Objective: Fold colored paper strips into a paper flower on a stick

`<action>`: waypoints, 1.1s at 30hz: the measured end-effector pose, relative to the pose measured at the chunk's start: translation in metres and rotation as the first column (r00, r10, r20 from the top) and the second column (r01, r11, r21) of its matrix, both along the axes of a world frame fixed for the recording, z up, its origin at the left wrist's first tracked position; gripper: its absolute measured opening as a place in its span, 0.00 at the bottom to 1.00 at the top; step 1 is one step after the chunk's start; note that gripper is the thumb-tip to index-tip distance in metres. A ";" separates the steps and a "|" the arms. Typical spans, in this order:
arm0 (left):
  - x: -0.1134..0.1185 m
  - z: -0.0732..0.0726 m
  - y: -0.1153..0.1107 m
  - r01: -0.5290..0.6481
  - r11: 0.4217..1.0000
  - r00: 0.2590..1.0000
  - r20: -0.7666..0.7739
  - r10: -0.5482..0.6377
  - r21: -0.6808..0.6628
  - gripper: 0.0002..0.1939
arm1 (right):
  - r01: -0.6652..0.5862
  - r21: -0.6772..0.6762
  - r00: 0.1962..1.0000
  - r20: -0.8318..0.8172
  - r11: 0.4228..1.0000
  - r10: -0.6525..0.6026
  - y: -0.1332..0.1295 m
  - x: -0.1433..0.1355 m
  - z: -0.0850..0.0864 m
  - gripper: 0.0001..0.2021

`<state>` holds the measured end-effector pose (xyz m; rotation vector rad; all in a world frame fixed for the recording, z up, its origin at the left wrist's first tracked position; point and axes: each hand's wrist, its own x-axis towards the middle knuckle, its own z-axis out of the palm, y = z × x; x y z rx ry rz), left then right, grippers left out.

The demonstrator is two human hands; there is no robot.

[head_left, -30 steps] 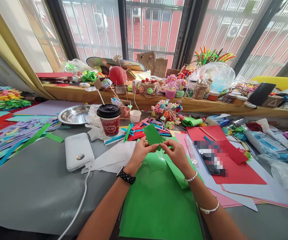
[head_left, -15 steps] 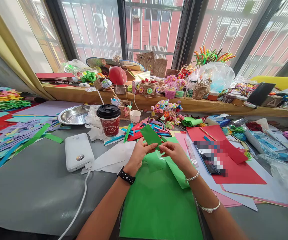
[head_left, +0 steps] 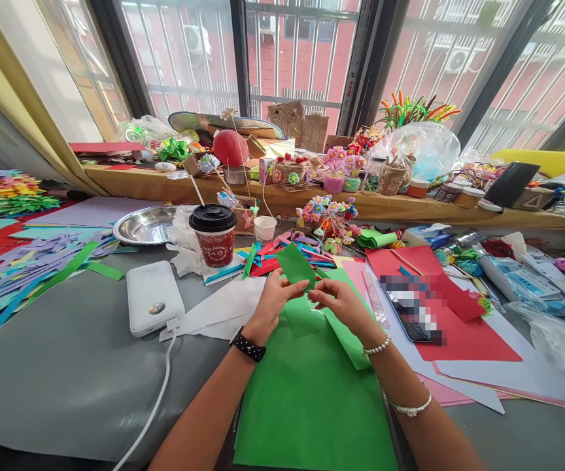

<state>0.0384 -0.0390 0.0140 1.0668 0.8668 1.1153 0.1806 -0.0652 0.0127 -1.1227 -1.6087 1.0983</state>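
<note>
A small piece of green paper [head_left: 296, 267] is held up over the work area. My left hand [head_left: 276, 299] pinches its lower edge, the thumb lying across the front. At the paper's lower right corner, the thumb and fingers of my right hand [head_left: 339, 302] are pressed together; the fingertips partly hide the edge there. Below both hands lies a large green sheet [head_left: 312, 405]. On its upper part rest a smaller green piece [head_left: 303, 319] and a green strip [head_left: 345, 337], the latter under my right wrist.
A lidded paper cup [head_left: 214, 245] and a white power bank [head_left: 154, 297] with a cable stand left. Coloured paper strips [head_left: 267, 258] lie beyond my hands. On the right are a phone [head_left: 407, 314], red paper [head_left: 473, 340] and a clear ruler [head_left: 375, 297]. Crafts crowd the sill.
The fingertips of my right hand have shifted slightly left and down along the paper's lower edge. My left hand and the paper stay almost in place.
</note>
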 end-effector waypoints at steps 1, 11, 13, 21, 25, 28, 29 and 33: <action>0.000 0.000 0.000 0.014 1.000 1.000 0.010 -0.014 -0.012 0.22 | -0.012 0.006 1.000 -0.016 1.000 0.012 0.000 0.000 0.000 0.10; -0.002 0.001 0.002 0.049 0.999 0.998 -0.033 -0.049 0.007 0.27 | -0.023 0.059 0.997 0.070 0.998 0.019 0.003 0.007 0.004 0.13; -0.002 0.000 0.002 0.095 0.995 0.995 -0.030 -0.093 0.042 0.28 | 0.021 0.104 0.995 0.098 0.994 -0.031 0.002 0.006 0.005 0.13; 0.000 -0.002 0.003 0.128 0.990 0.992 -0.007 -0.128 0.052 0.28 | 0.114 0.132 0.991 0.060 0.985 -0.123 0.003 -0.001 0.000 0.16; 0.000 -0.002 0.003 0.071 0.997 0.997 -0.024 -0.071 0.029 0.26 | 0.070 0.125 0.994 0.075 0.990 -0.080 0.003 -0.001 -0.003 0.16; -0.001 -0.002 0.002 0.056 0.998 0.998 -0.029 -0.055 0.037 0.24 | 0.019 0.119 0.993 0.117 0.993 -0.033 0.002 0.000 -0.001 0.14; -0.001 -0.001 0.002 0.067 0.997 0.998 -0.018 -0.067 0.039 0.24 | 0.010 0.116 0.992 0.120 0.993 -0.024 0.001 0.000 -0.001 0.13; -0.001 0.000 0.001 0.099 0.995 0.995 0.024 -0.099 -0.002 0.23 | -0.034 0.107 0.995 0.097 0.994 0.023 -0.001 0.002 0.002 0.12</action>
